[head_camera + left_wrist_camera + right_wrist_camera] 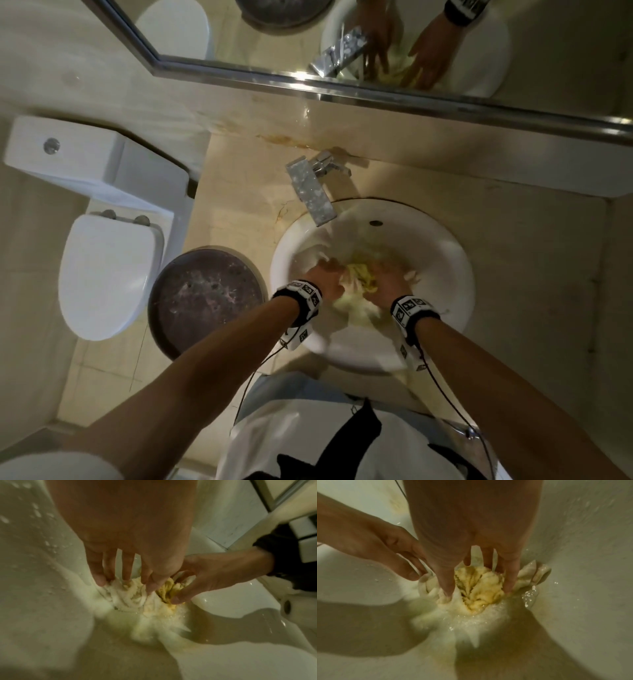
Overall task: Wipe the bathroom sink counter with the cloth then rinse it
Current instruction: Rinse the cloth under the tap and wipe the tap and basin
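Beige table (513, 246): surrounds the sink, beyond both hands.
Sink (442, 246): white basin under both hands.
Left hand (325, 275): fingers bunching the cloth.
Right hand (388, 281): fingers and thumb pinching cloth.
Cloth (361, 279): wet, yellow-white, crumpled between both hands, at sink bottom.

Your beige counter (496, 240), wet and stained

It carries the white sink (455, 274), the chrome faucet (311, 192) and a dark round basin (205, 301).

Both hands, left hand (325, 279) and right hand (387, 279), reach down, fingers curled.
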